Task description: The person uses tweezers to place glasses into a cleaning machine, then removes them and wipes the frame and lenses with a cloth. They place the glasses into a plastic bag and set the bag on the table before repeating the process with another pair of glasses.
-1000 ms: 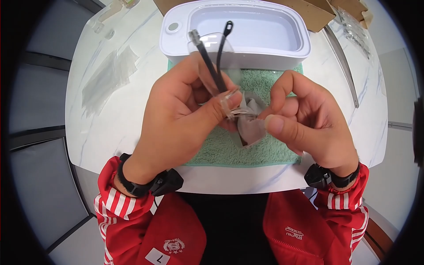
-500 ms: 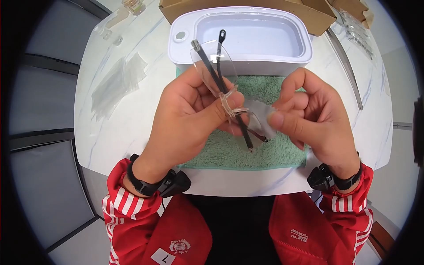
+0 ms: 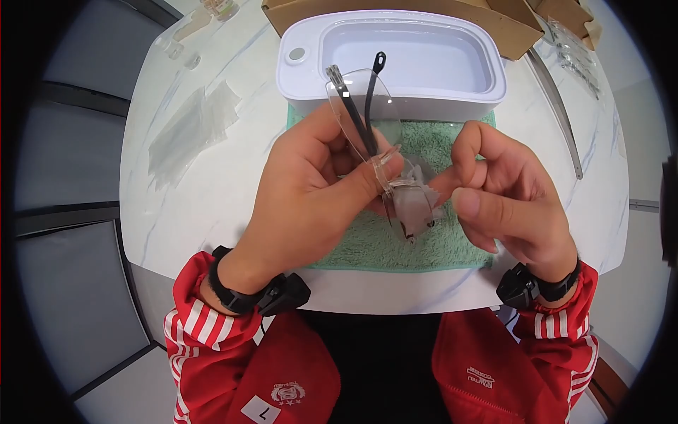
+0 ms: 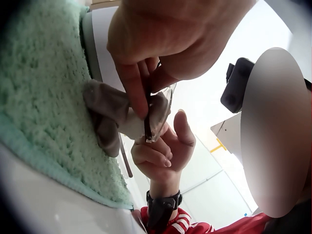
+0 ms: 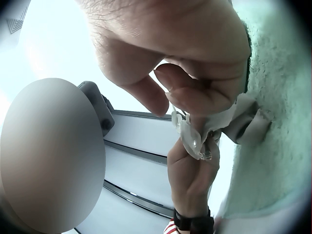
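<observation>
Rimless clear-lensed glasses [image 3: 354, 109] with dark temples are pinched at the bridge by my left hand [image 3: 311, 184], held over a green towel [image 3: 353, 247]. A thin grey cloth [image 3: 414, 205] covers most of the lower lens. In the left wrist view the grey cloth [image 4: 107, 105] hangs in folds down beside the towel. My right hand [image 3: 512, 191] is at that lens, one finger reaching the cloth from behind. Its thumb stands apart from the cloth, and the other fingers are bent.
Behind the hands, a white cleaner tub [image 3: 300, 81] of liquid stands on the towel's far end. Clear plastic bags [image 3: 187, 141] lie left on the marbled table [image 3: 191, 219]. A long metal strip [image 3: 558, 106] is right. A cardboard box [image 3: 508, 32] and small jars [image 3: 222, 8] are at the back.
The right thumb has come away from the cloth it pinched. The cloth, stretched right half a second ago, now lies bunched over the lower lens. The left hand keeps its pinch.
</observation>
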The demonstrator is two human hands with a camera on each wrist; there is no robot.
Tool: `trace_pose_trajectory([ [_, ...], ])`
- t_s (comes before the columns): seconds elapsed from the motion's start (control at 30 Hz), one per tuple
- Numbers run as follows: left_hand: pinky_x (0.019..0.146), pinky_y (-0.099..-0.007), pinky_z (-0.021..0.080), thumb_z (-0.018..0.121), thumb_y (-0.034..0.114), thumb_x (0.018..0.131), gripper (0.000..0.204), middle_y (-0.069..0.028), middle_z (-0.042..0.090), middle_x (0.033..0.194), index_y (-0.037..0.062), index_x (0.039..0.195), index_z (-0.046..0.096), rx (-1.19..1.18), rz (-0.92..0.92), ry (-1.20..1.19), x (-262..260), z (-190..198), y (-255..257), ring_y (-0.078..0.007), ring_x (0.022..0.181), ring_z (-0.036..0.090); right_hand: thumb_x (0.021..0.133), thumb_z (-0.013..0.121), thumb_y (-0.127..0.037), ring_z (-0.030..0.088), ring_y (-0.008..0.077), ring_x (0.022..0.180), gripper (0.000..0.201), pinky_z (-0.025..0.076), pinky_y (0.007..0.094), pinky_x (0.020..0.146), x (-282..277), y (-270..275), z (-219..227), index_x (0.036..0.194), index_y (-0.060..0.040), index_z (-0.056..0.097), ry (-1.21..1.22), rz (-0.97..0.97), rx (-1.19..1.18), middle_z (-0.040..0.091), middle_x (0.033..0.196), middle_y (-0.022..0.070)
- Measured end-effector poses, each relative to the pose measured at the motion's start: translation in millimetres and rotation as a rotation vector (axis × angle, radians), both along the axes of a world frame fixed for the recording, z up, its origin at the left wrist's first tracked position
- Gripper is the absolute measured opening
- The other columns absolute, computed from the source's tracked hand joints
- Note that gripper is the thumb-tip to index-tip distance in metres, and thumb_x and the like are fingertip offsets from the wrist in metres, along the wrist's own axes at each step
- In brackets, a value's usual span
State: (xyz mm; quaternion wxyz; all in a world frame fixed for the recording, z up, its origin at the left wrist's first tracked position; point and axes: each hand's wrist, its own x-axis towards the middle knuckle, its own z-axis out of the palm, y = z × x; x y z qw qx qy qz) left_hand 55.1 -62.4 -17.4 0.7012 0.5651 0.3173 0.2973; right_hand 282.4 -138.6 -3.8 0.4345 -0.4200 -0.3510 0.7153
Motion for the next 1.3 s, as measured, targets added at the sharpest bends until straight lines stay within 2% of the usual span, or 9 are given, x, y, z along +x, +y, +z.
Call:
trace_pose_trajectory([
  [0.2, 0.072, -0.0248, 0.053, 0.073, 0.006, 0.093, 0.019, -0.0022, 0.067, 0.093, 0.0030, 0.107, 0.060, 0.076, 0.031, 0.046, 2.2, -0.9, -3.3, -0.0097, 0.083, 0.064, 0.090, 0.063, 0.000, 0.044, 0.0040, 0.043, 0.022, 0.037, 0.0171, 0.042, -8.8, 0.3, 6.2, 0.094, -0.0073, 0.042, 0.185, -0.037, -0.041, 0.072, 0.105, 0.0212],
  [0.33, 0.077, -0.0247, 0.051, 0.073, 0.005, 0.092, 0.017, -0.0014, 0.066, 0.093, 0.0033, 0.105, 0.062, 0.108, 0.051, 0.087, 4.1, -0.1, -4.0, -0.0087, 0.085, 0.064, 0.089, 0.063, 0.002, 0.043, 0.0030, 0.044, 0.023, 0.037, 0.0168, 0.042, -7.2, -1.8, 3.7, 0.093, -0.0070, 0.043, 0.136, -0.010, -0.048, 0.072, 0.106, 0.0217],
  [0.5, 0.075, -0.0241, 0.052, 0.073, 0.003, 0.091, 0.018, -0.0010, 0.065, 0.092, 0.0034, 0.105, 0.062, 0.094, 0.034, 0.080, 3.9, 1.3, -3.5, -0.0087, 0.085, 0.064, 0.087, 0.065, 0.005, 0.045, 0.0008, 0.049, 0.026, 0.036, 0.0156, 0.045, -7.0, -0.9, 5.4, 0.091, -0.0071, 0.043, 0.102, 0.090, -0.040, 0.072, 0.106, 0.0197],
  [0.67, 0.069, -0.0235, 0.054, 0.072, 0.003, 0.091, 0.020, -0.0017, 0.065, 0.091, 0.0034, 0.107, 0.060, 0.042, 0.065, 0.002, 10.3, 4.7, -6.9, -0.0094, 0.082, 0.065, 0.087, 0.068, 0.005, 0.048, 0.0003, 0.054, 0.027, 0.036, 0.0156, 0.047, -4.0, 0.9, 8.9, 0.090, -0.0077, 0.044, 0.032, 0.029, -0.045, 0.072, 0.100, 0.0161],
  [0.77, 0.065, -0.0243, 0.057, 0.066, 0.003, 0.096, 0.014, -0.0034, 0.067, 0.091, -0.0003, 0.108, 0.058, 0.061, 0.055, 0.006, 8.5, 5.4, -5.6, -0.0099, 0.083, 0.068, 0.086, 0.071, 0.005, 0.050, 0.0008, 0.054, 0.029, 0.036, 0.0163, 0.046, -1.5, 2.2, 2.4, 0.090, -0.0078, 0.045, -0.021, 0.010, -0.023, 0.072, 0.097, 0.0142],
  [0.9, 0.062, -0.0261, 0.058, 0.068, 0.007, 0.096, 0.016, -0.0056, 0.067, 0.090, 0.0002, 0.107, 0.058, 0.051, 0.029, -0.040, 3.0, -4.0, 0.9, -0.0142, 0.080, 0.071, 0.084, 0.074, 0.006, 0.050, 0.0025, 0.051, 0.031, 0.035, 0.0175, 0.042, 4.0, 4.4, -0.6, 0.090, -0.0082, 0.047, -0.135, -0.064, -0.010, 0.071, 0.093, 0.0117],
  [1.03, 0.058, -0.0273, 0.056, 0.070, 0.008, 0.093, 0.019, -0.0066, 0.065, 0.088, 0.0028, 0.106, 0.057, -0.009, 0.057, -0.041, 4.0, -5.3, -0.3, -0.0190, 0.073, 0.071, 0.084, 0.074, 0.007, 0.050, 0.0034, 0.049, 0.031, 0.034, 0.0180, 0.040, 3.3, 3.2, -7.2, 0.090, -0.0090, 0.048, -0.090, -0.186, 0.041, 0.071, 0.089, 0.0099],
  [1.13, 0.061, -0.0262, 0.058, 0.069, 0.009, 0.096, 0.019, -0.0071, 0.068, 0.089, 0.0005, 0.108, 0.057, -0.039, 0.023, -0.073, 1.2, -4.3, 1.2, -0.0166, 0.079, 0.072, 0.085, 0.073, 0.007, 0.050, 0.0035, 0.049, 0.030, 0.034, 0.0179, 0.040, 1.6, 3.6, -8.0, 0.091, -0.0095, 0.048, -0.088, -0.215, 0.045, 0.069, 0.084, 0.0068],
  [1.3, 0.061, -0.0248, 0.056, 0.069, 0.005, 0.095, 0.015, -0.0053, 0.066, 0.085, 0.0010, 0.100, 0.055, -0.045, -0.009, 0.024, 4.2, 0.1, -2.7, -0.0111, 0.073, 0.068, 0.088, 0.070, 0.005, 0.046, 0.0030, 0.046, 0.028, 0.032, 0.0178, 0.039, 0.5, 4.9, -8.5, 0.091, -0.0101, 0.047, -0.074, -0.251, 0.075, 0.060, 0.073, 0.0006],
])
